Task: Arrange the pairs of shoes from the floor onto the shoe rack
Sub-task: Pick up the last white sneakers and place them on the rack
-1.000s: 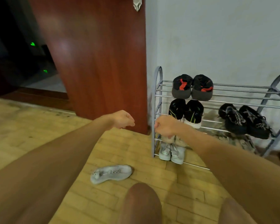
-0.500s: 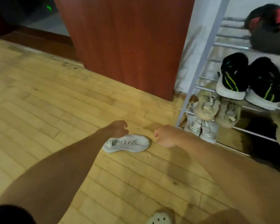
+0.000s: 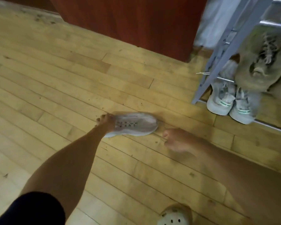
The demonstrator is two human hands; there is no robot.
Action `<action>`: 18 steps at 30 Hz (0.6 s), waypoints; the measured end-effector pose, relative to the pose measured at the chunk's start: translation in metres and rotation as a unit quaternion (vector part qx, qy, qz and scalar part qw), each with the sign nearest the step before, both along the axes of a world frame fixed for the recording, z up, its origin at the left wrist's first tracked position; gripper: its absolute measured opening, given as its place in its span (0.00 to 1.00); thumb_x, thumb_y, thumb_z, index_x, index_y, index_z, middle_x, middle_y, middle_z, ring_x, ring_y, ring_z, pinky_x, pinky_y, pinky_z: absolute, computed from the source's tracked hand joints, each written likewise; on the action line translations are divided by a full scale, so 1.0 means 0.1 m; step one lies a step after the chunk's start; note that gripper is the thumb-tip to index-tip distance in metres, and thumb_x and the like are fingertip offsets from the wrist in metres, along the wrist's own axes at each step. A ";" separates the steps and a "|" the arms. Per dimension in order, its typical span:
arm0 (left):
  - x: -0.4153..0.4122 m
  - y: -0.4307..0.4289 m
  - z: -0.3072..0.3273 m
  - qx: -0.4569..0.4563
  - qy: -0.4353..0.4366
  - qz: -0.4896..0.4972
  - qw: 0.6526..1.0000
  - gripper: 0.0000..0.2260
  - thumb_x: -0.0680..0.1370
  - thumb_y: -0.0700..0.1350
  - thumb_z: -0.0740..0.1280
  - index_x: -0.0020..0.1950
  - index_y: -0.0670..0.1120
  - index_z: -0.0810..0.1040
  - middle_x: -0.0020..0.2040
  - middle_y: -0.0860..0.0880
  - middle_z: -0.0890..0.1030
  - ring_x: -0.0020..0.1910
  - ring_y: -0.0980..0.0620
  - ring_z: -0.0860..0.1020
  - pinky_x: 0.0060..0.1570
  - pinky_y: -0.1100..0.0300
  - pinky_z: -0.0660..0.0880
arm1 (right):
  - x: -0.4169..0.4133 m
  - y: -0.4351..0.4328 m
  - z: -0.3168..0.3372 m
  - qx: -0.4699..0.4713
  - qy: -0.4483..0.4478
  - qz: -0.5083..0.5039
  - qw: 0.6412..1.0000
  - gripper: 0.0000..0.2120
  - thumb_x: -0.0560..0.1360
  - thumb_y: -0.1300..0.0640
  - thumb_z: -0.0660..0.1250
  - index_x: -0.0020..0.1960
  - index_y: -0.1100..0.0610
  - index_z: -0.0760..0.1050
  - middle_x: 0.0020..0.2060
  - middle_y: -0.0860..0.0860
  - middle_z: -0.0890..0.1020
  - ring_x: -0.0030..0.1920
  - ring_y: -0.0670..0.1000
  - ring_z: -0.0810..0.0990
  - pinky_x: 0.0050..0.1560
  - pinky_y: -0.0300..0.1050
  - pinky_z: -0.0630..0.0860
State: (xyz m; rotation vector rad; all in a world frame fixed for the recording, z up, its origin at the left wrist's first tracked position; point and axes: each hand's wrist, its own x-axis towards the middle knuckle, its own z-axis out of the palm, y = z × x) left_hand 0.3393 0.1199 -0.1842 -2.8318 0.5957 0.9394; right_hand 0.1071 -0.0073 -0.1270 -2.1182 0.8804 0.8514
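A single white sneaker (image 3: 135, 125) lies on the wooden floor, toe pointing right. My left hand (image 3: 106, 123) rests on its heel end with the fingers wrapped over the collar. My right hand (image 3: 175, 140) hovers just right of the toe, blurred, fingers loosely curled and holding nothing. The metal shoe rack (image 3: 217, 69) stands at the upper right. A pale grey pair of sneakers (image 3: 230, 101) sits on its bottom shelf, and a beige pair (image 3: 263, 62) on the shelf above.
A reddish-brown wooden door (image 3: 128, 21) stands behind the sneaker, with the white wall beside the rack. My foot in a white clog (image 3: 173, 216) is at the bottom edge. Wooden floorboards spread out to the left.
The view has dropped and closed in on the floor. My left hand has reached the white sneaker's heel and closed on it; my right hand has come down beside its toe.
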 end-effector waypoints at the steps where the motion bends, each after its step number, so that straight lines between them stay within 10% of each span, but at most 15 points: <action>1: -0.04 0.02 -0.02 0.017 -0.011 -0.009 1.000 0.22 0.80 0.47 0.58 0.73 0.44 0.63 0.72 0.40 0.64 0.70 0.38 0.62 0.68 0.45 0.62 | -0.01 -0.02 0.01 0.004 0.001 -0.001 1.000 0.22 0.77 0.56 0.60 0.71 0.55 0.68 0.67 0.56 0.75 0.65 0.57 0.75 0.63 0.49 0.74; 10: -0.28 0.35 0.04 0.105 0.060 -0.074 0.990 0.30 0.68 0.56 0.73 0.66 0.44 0.74 0.65 0.40 0.73 0.66 0.40 0.70 0.64 0.49 0.70 | -0.20 0.01 0.16 0.000 0.006 0.039 0.999 0.17 0.77 0.57 0.59 0.64 0.59 0.72 0.61 0.58 0.78 0.58 0.57 0.77 0.56 0.49 0.76; 15: -0.51 0.46 0.35 0.003 0.085 -0.036 0.996 0.17 0.70 0.41 0.71 0.58 0.42 0.74 0.54 0.41 0.78 0.47 0.44 0.75 0.35 0.58 0.73 | -0.44 0.09 0.38 0.009 0.057 0.074 0.996 0.17 0.79 0.58 0.56 0.65 0.62 0.74 0.62 0.60 0.78 0.61 0.59 0.77 0.61 0.53 0.75; 18: -0.74 0.54 0.56 -0.052 0.133 0.027 0.989 0.14 0.68 0.40 0.72 0.51 0.45 0.74 0.56 0.41 0.77 0.51 0.42 0.77 0.46 0.49 0.81 | -0.58 0.05 0.63 0.006 0.069 0.102 0.992 0.17 0.78 0.56 0.57 0.62 0.62 0.76 0.60 0.61 0.79 0.55 0.57 0.79 0.53 0.48 0.75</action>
